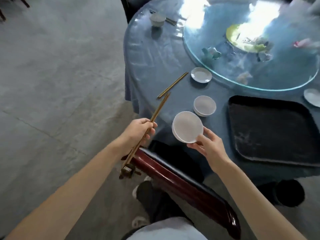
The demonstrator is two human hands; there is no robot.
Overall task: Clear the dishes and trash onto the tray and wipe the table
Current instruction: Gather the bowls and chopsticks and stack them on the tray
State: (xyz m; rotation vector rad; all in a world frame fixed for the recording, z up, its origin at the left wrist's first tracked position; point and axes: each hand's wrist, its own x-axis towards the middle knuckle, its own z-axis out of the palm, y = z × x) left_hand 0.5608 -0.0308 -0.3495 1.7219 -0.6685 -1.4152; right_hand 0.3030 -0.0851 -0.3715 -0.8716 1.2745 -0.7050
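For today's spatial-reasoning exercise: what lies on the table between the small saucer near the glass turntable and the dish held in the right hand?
In the head view, one white bowl stands between the saucer and the dish in the right hand.

Restaurant dining room, round table [155, 66], glass turntable [216, 66]

Grey concrete floor [60, 75], dark chair [181, 179]

Bowl [204, 106] left of tray [270, 129] (saucer [201, 75] behind).
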